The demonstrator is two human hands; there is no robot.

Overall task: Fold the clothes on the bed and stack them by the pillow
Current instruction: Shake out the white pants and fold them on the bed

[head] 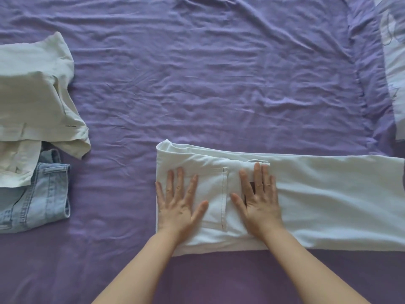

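White denim lies under both my palms: a pair of white jeans [306,205] folded lengthwise, laid across the near part of the bed [197,84] with the waist end at the left and the legs running off to the right edge of view. My left hand [178,204] rests flat on the waist end with fingers spread, gripping nothing. My right hand [257,198] lies flat just beside it, fingers spread too, pressing the cloth by the back pocket [215,194], whose stitched edge shows between my two hands; a small dark patch peeks out under my right fingers. Both bare forearms reach in from the bottom of the view. Off to my left, well apart from the white pair, light blue jeans [41,194] sit folded on the purple sheet, and a cream garment [32,88] lies loosely heaped partly on top of them, reaching farther up the bed. Beyond my hands the wrinkled purple sheet stretches bare. At the far right edge a pale printed fabric [394,62] shows; I cannot tell what it is.
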